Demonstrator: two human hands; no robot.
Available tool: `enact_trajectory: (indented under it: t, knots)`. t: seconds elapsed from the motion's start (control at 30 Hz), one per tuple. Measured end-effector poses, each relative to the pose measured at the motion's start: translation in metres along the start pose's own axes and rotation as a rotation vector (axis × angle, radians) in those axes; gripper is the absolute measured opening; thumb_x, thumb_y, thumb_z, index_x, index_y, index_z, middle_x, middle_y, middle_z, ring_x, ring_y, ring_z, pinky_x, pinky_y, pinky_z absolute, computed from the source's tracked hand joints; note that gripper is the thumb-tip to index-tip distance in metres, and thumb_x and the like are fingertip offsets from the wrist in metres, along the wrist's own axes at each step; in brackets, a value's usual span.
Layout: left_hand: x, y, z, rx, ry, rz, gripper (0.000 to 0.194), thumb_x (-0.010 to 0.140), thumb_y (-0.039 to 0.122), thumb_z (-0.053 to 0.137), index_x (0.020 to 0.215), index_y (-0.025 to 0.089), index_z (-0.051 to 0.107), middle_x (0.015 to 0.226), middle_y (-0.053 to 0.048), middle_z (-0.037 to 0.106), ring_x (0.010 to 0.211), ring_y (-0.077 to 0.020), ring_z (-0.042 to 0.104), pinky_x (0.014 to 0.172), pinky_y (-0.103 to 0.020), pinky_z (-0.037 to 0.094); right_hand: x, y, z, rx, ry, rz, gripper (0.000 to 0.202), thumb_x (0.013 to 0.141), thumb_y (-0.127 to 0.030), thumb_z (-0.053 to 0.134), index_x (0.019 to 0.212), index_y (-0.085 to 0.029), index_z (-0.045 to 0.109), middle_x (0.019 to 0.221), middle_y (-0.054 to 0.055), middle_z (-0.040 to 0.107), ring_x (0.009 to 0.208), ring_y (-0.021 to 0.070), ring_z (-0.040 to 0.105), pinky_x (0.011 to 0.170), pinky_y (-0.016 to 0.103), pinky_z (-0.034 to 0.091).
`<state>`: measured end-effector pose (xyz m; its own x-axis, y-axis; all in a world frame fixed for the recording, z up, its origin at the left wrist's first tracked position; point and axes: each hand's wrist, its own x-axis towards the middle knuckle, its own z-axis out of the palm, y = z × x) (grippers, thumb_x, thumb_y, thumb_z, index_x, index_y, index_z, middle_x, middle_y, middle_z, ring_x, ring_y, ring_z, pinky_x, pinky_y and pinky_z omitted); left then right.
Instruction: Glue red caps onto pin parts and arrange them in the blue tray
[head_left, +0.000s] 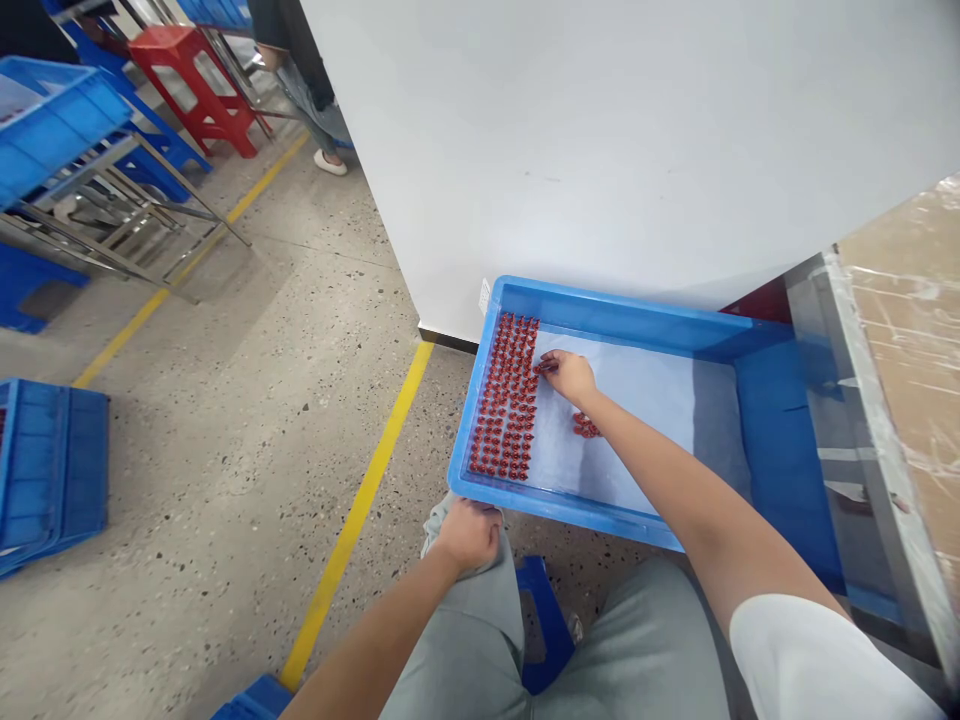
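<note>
A blue tray (615,303) lined with a pale sheet lies across in front of me. Rows of small red pointed parts (506,400) fill its left end. My right hand (568,376) is inside the tray at the right edge of these rows, its fingers pinched together; whatever they hold is too small to make out. A small cluster of red parts (585,426) lies on the sheet just below my right hand, partly hidden by the forearm. My left hand (471,533) is closed at the tray's near left corner, above my knee, its fingertips partly hidden.
A white panel (600,150) stands behind the tray. On the right is a metal-edged surface with brown cardboard (907,360) under clear film. Blue crates (56,465), a red stool (199,85) and a metal rack (127,215) stand to the left. Another person's foot (330,163) shows beyond.
</note>
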<state>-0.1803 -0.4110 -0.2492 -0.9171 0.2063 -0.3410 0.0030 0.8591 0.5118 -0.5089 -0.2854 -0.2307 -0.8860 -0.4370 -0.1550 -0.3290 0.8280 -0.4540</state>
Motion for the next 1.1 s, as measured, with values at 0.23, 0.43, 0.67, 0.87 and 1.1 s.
enact_trajectory:
  t: [0.23,0.43,0.67,0.87,1.1]
  knots:
    - [0.0,0.001,0.0,0.003,0.008,-0.005,0.02,0.077,0.019,0.051,0.075,0.022,0.07,0.083,-0.007,0.071,0.085,-0.0249,0.063,0.081,-0.037,0.043,0.004,0.001,0.001,0.005,-0.033,-0.045,0.032,0.079,-0.013,0.059,0.108,-0.022,0.069,0.099,0.0,0.077,0.098,0.0167,0.071,0.091,0.027,0.051]
    - [0.0,0.0,0.001,0.003,0.006,-0.006,0.02,0.078,0.019,0.05,0.075,0.021,0.07,0.083,-0.008,0.071,0.084,-0.0246,0.063,0.08,-0.036,0.044,0.004,0.0,-0.002,-0.02,-0.073,-0.082,0.034,0.078,-0.01,0.058,0.108,-0.023,0.069,0.099,0.0,0.077,0.096,0.0173,0.071,0.09,0.028,0.051]
    - [0.0,-0.001,0.003,-0.003,0.016,0.0,0.02,0.077,0.018,0.051,0.074,0.021,0.07,0.081,-0.008,0.071,0.084,-0.0247,0.063,0.081,-0.036,0.043,0.004,0.003,-0.005,-0.033,-0.082,-0.117,0.038,0.078,-0.008,0.054,0.109,-0.025,0.07,0.104,-0.001,0.076,0.099,0.0174,0.07,0.093,0.029,0.05]
    - [0.0,-0.002,0.004,0.0,0.021,0.007,0.019,0.078,0.019,0.051,0.074,0.022,0.069,0.082,-0.007,0.071,0.085,-0.0252,0.063,0.08,-0.037,0.043,0.004,0.002,-0.008,0.009,-0.019,-0.055,0.036,0.081,-0.014,0.052,0.11,-0.022,0.069,0.104,0.0,0.075,0.097,0.0167,0.069,0.092,0.028,0.051]
    - [0.001,-0.002,0.004,-0.004,0.008,0.006,0.019,0.077,0.019,0.051,0.074,0.021,0.07,0.082,-0.007,0.071,0.084,-0.0248,0.063,0.079,-0.036,0.043,0.001,-0.006,-0.01,0.055,-0.009,-0.044,0.023,0.081,-0.033,0.059,0.092,-0.022,0.076,0.092,0.002,0.076,0.084,0.0168,0.07,0.083,0.026,0.052]
